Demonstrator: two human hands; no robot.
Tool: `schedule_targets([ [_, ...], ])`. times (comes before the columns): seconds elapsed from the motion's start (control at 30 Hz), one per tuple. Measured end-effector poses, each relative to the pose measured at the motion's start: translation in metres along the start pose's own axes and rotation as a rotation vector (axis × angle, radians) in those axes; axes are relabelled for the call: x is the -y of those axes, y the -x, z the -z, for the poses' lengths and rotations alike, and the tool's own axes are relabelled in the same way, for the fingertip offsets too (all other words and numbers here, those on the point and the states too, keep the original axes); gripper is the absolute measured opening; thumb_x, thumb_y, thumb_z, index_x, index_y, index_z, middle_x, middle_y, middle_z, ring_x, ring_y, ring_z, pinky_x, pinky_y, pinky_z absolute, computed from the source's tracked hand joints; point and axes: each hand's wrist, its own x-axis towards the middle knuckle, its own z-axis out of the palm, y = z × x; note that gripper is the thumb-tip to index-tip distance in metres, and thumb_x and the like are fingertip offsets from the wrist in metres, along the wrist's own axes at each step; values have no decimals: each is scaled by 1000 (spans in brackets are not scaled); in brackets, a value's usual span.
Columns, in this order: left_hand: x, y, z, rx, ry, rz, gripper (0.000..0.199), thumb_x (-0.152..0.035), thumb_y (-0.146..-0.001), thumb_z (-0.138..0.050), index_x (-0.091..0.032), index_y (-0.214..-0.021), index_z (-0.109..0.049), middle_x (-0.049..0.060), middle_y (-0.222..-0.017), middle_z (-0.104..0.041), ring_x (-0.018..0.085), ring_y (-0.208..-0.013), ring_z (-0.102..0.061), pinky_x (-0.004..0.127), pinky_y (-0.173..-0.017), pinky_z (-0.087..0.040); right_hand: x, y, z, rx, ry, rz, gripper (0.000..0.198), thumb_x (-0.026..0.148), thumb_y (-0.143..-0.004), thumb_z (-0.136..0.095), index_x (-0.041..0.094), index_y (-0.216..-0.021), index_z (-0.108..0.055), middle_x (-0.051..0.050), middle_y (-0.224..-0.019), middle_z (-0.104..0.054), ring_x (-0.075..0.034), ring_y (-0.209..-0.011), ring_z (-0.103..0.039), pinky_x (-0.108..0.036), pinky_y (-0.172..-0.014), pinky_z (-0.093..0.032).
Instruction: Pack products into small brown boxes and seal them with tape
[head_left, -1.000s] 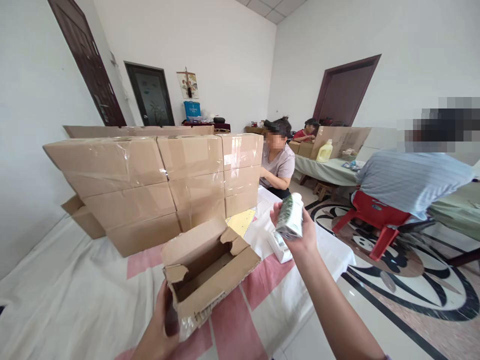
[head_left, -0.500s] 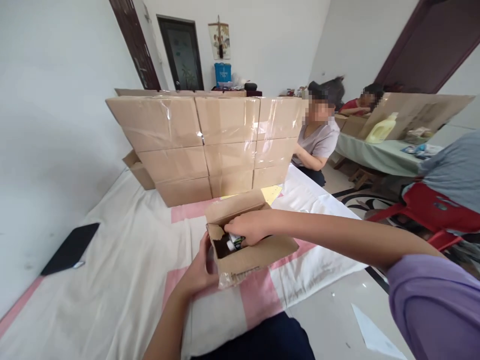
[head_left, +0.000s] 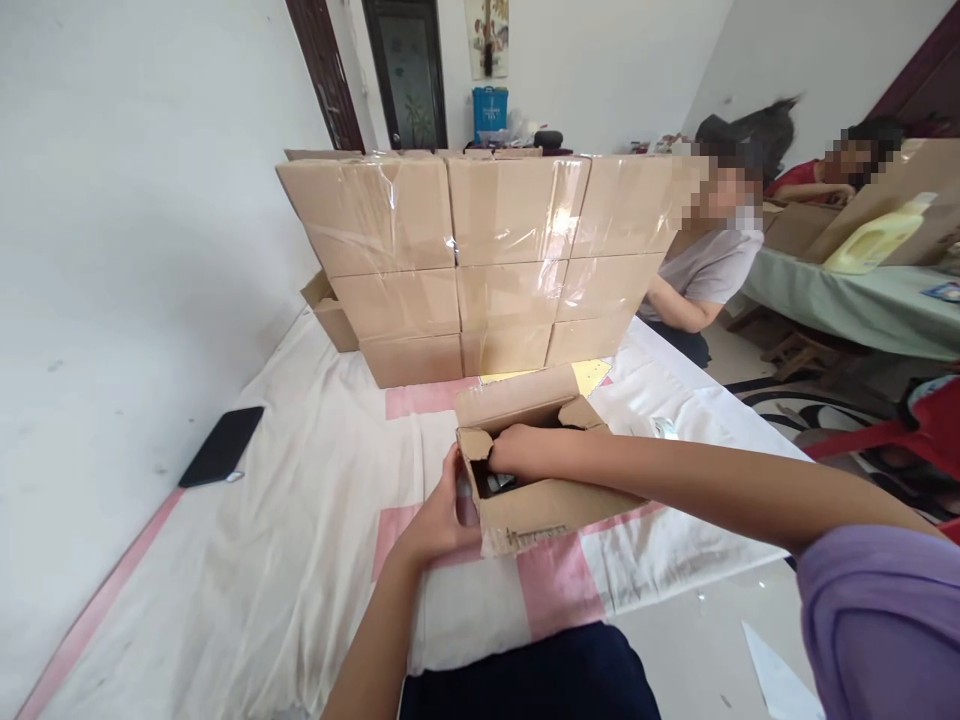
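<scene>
An open cardboard box [head_left: 559, 505] lies on the cloth in front of me, flaps folded outward. My left hand [head_left: 446, 510] grips its left end, thumb at the near corner and fingers along the far side. Inside the box is my right hand [head_left: 525, 452], knuckles bent and fingertips hidden by the near wall. Below it a whitish and dark part of a small bottle [head_left: 501, 482] shows; most of the bottle is covered by the hand and the box.
Behind the box stands a taped stack of cardboard cartons [head_left: 510, 220]. A black flat item [head_left: 223, 447] lies at left by the wall. One person [head_left: 709, 270] sits beyond the stack's right end, another [head_left: 814, 180] behind a table [head_left: 847, 310] with a yellow jug [head_left: 877, 240].
My right hand has gone deeper into the box with the small white-capped bottle, which is now mostly hidden. The left hand keeps its grip. The view has shifted left and down.
</scene>
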Motion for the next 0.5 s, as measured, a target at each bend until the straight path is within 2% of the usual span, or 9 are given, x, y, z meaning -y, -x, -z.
schedule_targets([
  [0.1, 1, 1, 1, 1, -4, 3, 142, -24, -62, -93, -31, -164, 7, 14, -171, -16, 37, -158, -19, 54, -130, -19, 3, 10, 5, 20, 77, 24, 26, 7, -83, -67, 12, -106, -78, -12, -106, -78, -27, -92, -72, -34, -81, -51],
  [0.2, 0, 1, 1, 6, -6, -6, 142, -22, -61, -92, -30, -164, 6, 15, -169, -19, 39, -157, -22, 56, -130, -18, 8, 16, 7, 44, 130, 34, 30, 12, -86, -68, 13, -115, -76, -12, -112, -77, -26, -94, -71, -33, -82, -52],
  [0.37, 2, 1, -1, -6, 1, -20, 142, -24, -61, -93, -29, -164, 4, 16, -168, -21, 39, -157, -20, 56, -130, -17, 18, 17, 8, 71, 185, 12, 27, 8, -91, -59, 14, -111, -77, -12, -109, -78, -26, -93, -73, -33, -77, -52],
  [0.5, 6, 2, -3, -24, -9, -36, 140, -24, -61, -93, -28, -164, 2, 17, -167, -24, 38, -159, -16, 57, -130, -14, 21, 21, 9, 82, 183, 20, 28, 9, -91, -61, 15, -115, -75, -11, -116, -76, -27, -102, -73, -33, -82, -53],
])
